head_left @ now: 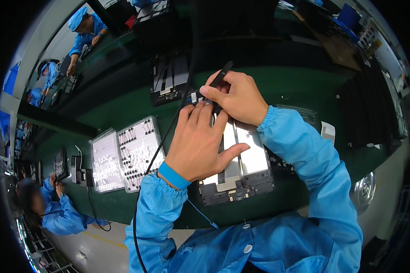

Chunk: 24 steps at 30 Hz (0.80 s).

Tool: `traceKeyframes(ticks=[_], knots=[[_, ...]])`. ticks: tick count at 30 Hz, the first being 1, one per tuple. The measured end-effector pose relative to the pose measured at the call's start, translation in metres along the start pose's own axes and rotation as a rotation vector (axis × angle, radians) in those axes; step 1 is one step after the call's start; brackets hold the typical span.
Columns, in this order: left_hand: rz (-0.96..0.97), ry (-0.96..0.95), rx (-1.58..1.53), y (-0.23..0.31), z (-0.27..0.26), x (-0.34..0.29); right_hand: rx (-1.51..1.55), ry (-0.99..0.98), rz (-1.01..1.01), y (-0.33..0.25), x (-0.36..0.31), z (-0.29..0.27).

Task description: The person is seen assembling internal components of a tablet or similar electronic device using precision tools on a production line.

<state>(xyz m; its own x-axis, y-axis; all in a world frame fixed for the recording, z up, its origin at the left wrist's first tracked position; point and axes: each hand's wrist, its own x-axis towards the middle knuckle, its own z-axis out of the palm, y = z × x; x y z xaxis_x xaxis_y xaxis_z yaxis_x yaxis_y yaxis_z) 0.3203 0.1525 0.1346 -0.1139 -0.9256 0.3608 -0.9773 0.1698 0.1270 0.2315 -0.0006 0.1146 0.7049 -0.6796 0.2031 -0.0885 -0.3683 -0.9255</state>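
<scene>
Tablet (pixel 254 157), opened up, lying on the green tabletop (pixel 300 84) beneath two hands.
Its silver inside and the dark parts along its near end show bare. The left hand (pixel 197 142), with a blue wristband (pixel 174 176), spreads palm down over its left side, thumb apart, gripping nothing. A little farther, the right hand (pixel 239 98) grasps a slim black tool (pixel 223 74) over the far end. Two clear trays (pixel 105 133) of small parts lie leftward; beyond sits a second opened tablet (pixel 181 66), then a co-worker (pixel 83 40) in blue.
</scene>
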Motion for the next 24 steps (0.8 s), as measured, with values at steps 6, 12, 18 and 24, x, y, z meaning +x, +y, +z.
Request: traceKeyframes(ticks=[6, 12, 18, 24], knots=[[-0.069, -0.076, -0.017, 0.008, 0.0, 0.006, 0.072, 0.197, -0.104, 0.003, 0.003, -0.016], [-0.083, 0.004, -0.01, -0.006, 0.004, 0.01, 0.158, 0.244, -0.258, -0.024, -0.04, -0.091], [0.03, 0.021, -0.256, 0.085, -0.019, 0.004, 0.053, 0.496, 0.034, 0.057, -0.174, -0.239], [0.249, -0.097, -0.536, 0.21, 0.071, 0.032, 0.085, 0.576, 0.263, 0.158, -0.218, -0.274]])
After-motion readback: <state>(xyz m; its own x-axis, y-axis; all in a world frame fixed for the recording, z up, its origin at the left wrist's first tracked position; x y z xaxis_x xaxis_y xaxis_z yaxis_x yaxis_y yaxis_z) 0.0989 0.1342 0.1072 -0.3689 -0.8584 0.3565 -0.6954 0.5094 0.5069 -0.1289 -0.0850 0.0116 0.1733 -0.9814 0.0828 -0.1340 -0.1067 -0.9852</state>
